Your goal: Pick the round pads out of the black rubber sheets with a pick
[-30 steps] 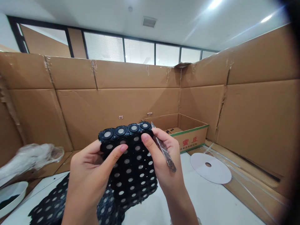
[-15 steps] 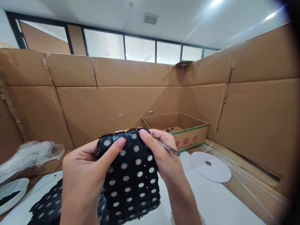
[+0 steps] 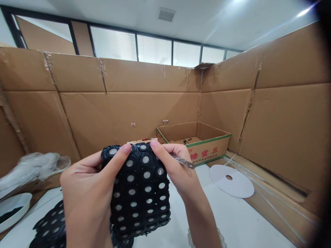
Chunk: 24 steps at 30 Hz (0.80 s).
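Note:
Both hands hold up a black rubbery sheet (image 3: 141,198) dotted with rows of round, pale grey holes or spots. My left hand (image 3: 90,186) grips its upper left edge, thumb in front and fingers behind. My right hand (image 3: 174,165) pinches the top edge further right. A thin metal tool (image 3: 184,162), perhaps tweezers, is tucked in my right hand, its blunt end pointing right. Behind my left forearm, more dotted black sheet (image 3: 50,224) lies on the white table (image 3: 222,217). The fingers behind the sheet are hidden.
An open cardboard box (image 3: 207,148) with green edges and red characters stands at the back right, small black rings inside. A white disc (image 3: 231,181) with a centre hole lies right. At left are crumpled clear plastic (image 3: 33,168) and a white bowl (image 3: 24,203) holding dark pieces. Cardboard walls (image 3: 144,103) surround the table.
The sheet and both hands have shifted slightly left. My left thumb has moved up to the sheet's top edge, and the sheet's lower end has risen a little.

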Each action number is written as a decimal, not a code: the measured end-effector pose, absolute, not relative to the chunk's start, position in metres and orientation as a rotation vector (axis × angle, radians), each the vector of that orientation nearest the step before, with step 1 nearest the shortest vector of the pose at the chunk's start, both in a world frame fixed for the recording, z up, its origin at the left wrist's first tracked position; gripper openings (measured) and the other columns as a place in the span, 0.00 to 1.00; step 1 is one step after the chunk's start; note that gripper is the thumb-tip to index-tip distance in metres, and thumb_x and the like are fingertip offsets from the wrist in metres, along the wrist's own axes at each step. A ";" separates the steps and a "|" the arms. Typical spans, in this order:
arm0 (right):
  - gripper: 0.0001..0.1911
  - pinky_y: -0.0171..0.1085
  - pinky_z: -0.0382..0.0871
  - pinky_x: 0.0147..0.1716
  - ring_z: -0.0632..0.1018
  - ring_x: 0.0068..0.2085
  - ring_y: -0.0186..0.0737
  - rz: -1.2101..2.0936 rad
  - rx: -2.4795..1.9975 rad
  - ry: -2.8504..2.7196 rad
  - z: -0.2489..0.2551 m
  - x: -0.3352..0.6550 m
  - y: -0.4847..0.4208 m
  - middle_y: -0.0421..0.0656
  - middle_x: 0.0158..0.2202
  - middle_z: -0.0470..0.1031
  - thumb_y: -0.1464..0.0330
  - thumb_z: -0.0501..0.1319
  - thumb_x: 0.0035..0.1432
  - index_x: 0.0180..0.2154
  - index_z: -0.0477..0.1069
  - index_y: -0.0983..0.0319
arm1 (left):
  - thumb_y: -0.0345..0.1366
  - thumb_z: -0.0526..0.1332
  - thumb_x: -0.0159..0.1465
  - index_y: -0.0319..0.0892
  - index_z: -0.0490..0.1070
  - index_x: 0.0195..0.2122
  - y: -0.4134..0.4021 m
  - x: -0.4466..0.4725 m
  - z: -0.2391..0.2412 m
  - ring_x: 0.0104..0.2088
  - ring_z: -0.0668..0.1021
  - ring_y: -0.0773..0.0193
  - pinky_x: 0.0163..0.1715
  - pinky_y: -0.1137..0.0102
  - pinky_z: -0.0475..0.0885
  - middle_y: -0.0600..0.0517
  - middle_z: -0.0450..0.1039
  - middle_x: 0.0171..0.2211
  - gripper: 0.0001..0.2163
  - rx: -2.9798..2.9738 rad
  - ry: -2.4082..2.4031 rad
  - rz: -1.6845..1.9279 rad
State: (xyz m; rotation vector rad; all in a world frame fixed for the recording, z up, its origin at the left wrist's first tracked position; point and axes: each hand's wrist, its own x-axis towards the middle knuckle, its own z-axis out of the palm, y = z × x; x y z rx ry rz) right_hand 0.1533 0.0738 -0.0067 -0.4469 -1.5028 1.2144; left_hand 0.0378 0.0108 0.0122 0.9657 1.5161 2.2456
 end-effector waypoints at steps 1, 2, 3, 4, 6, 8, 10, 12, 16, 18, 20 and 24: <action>0.31 0.35 0.46 0.22 0.54 0.23 0.29 1.221 -0.443 -1.518 -0.007 0.154 0.073 0.34 0.19 0.50 0.49 0.60 0.60 0.17 0.52 0.60 | 0.40 0.77 0.42 0.48 0.80 0.21 0.011 0.037 0.012 0.18 0.77 0.71 0.13 0.83 0.67 0.60 0.79 0.19 0.09 0.929 1.525 2.268; 0.30 0.35 0.46 0.22 0.54 0.23 0.29 1.226 -0.440 -1.538 -0.007 0.155 0.073 0.34 0.19 0.50 0.49 0.60 0.60 0.17 0.52 0.60 | 0.40 0.77 0.42 0.47 0.80 0.22 0.010 0.035 0.011 0.18 0.77 0.71 0.14 0.82 0.69 0.60 0.79 0.19 0.09 0.897 1.532 2.282; 0.30 0.35 0.46 0.22 0.55 0.23 0.30 1.228 -0.439 -1.559 -0.007 0.155 0.072 0.34 0.20 0.51 0.50 0.60 0.60 0.18 0.53 0.60 | 0.41 0.77 0.42 0.47 0.80 0.22 0.010 0.033 0.010 0.17 0.77 0.70 0.15 0.82 0.70 0.60 0.79 0.19 0.09 0.877 1.531 2.292; 0.29 0.36 0.47 0.23 0.55 0.24 0.30 1.232 -0.439 -1.581 -0.007 0.156 0.071 0.34 0.20 0.51 0.50 0.60 0.60 0.18 0.55 0.61 | 0.41 0.77 0.43 0.46 0.80 0.22 0.010 0.030 0.008 0.17 0.77 0.70 0.15 0.81 0.71 0.59 0.79 0.20 0.10 0.870 1.523 2.287; 0.27 0.36 0.47 0.23 0.55 0.24 0.30 1.246 -0.438 -1.614 -0.007 0.157 0.070 0.34 0.20 0.52 0.51 0.61 0.60 0.19 0.58 0.60 | 0.42 0.76 0.45 0.45 0.79 0.23 0.009 0.027 0.006 0.18 0.78 0.68 0.16 0.79 0.72 0.58 0.80 0.21 0.10 0.894 1.503 2.278; 0.24 0.36 0.47 0.24 0.55 0.24 0.30 1.262 -0.432 -1.628 -0.007 0.158 0.069 0.34 0.21 0.53 0.52 0.61 0.60 0.21 0.60 0.60 | 0.42 0.76 0.46 0.45 0.79 0.22 0.009 0.025 0.005 0.19 0.79 0.67 0.16 0.79 0.73 0.58 0.80 0.21 0.10 0.927 1.499 2.299; 0.22 0.36 0.48 0.24 0.55 0.25 0.31 1.265 -0.423 -1.636 -0.006 0.159 0.068 0.34 0.22 0.54 0.53 0.62 0.59 0.23 0.63 0.60 | 0.41 0.76 0.46 0.45 0.78 0.22 0.010 0.026 0.006 0.18 0.78 0.68 0.17 0.80 0.72 0.59 0.79 0.20 0.09 0.941 1.503 2.308; 0.19 0.36 0.48 0.25 0.56 0.25 0.31 1.253 -0.413 -1.643 -0.006 0.160 0.067 0.34 0.22 0.56 0.54 0.62 0.59 0.24 0.66 0.61 | 0.41 0.76 0.46 0.45 0.78 0.21 0.010 0.028 0.008 0.17 0.76 0.71 0.16 0.81 0.70 0.61 0.77 0.18 0.09 0.927 1.499 2.297; 0.17 0.36 0.49 0.25 0.58 0.25 0.31 1.221 -0.424 -1.641 -0.005 0.161 0.066 0.35 0.23 0.59 0.56 0.62 0.60 0.25 0.69 0.60 | 0.38 0.76 0.45 0.45 0.78 0.20 0.012 0.028 0.010 0.16 0.73 0.72 0.13 0.81 0.66 0.60 0.76 0.17 0.08 0.909 1.506 2.335; 0.17 0.35 0.51 0.25 0.59 0.25 0.32 1.224 -0.428 -1.627 -0.005 0.160 0.065 0.36 0.23 0.61 0.56 0.62 0.59 0.25 0.70 0.60 | 0.37 0.76 0.45 0.45 0.77 0.19 0.013 0.025 0.008 0.15 0.72 0.72 0.13 0.81 0.64 0.61 0.75 0.16 0.08 0.917 1.486 2.383; 0.15 0.35 0.55 0.27 0.62 0.26 0.32 1.253 -0.402 -1.592 -0.006 0.159 0.065 0.36 0.24 0.64 0.57 0.62 0.59 0.26 0.72 0.60 | 0.39 0.75 0.46 0.44 0.75 0.17 0.015 0.022 0.006 0.15 0.71 0.72 0.13 0.80 0.64 0.60 0.74 0.15 0.10 0.920 1.425 2.419; 0.11 0.35 0.62 0.32 0.69 0.30 0.34 1.332 -0.328 -1.451 -0.007 0.155 0.067 0.37 0.27 0.71 0.59 0.64 0.59 0.30 0.75 0.59 | 0.47 0.71 0.52 0.44 0.69 0.14 0.015 0.024 0.005 0.14 0.70 0.71 0.11 0.78 0.63 0.59 0.71 0.14 0.18 0.898 1.317 2.407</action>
